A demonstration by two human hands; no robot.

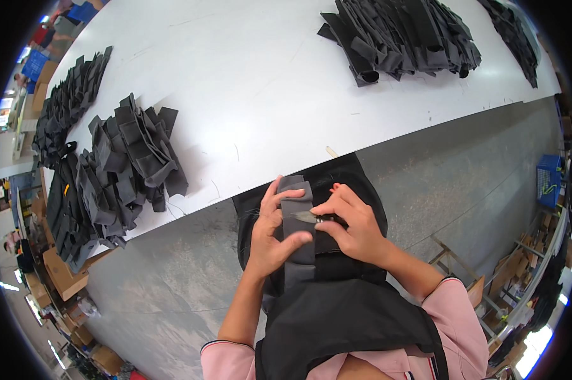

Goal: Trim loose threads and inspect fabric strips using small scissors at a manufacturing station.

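Far left on tabletop [235,95]: one heap of dark strips [73,107], then a nearer grey pile [124,158] close to the edge, some pieces lying at the very rim; if brushed by a sleeve, those could slide to the floor [153,278]. Left hand [270,237] is spread, thumb well apart from the fingers, thumb and a finger laid over the grey strip [293,206]. The strip is at the person's lap, off the tabletop, lying lengthwise over black cloth [355,177]. Hold looks light, so the strip could skew or bunch under a push; soft lap support would add to that. Next right, snips [306,217], by the look of them, with pale blades pointing left onto the strip, between left thumb and fingers. Main risk: a slip nicks the left thumb or finger, since both sit near the tips; pressing too deep could cut the fabric or catch the black cloth below. Right hand [355,228] pinches the snips, thumb against fingers; whether the blades are parted, too small to tell. Further right on the tabletop, a big dark pile [406,38], out of the hands' way; far right, a blue crate [547,180].
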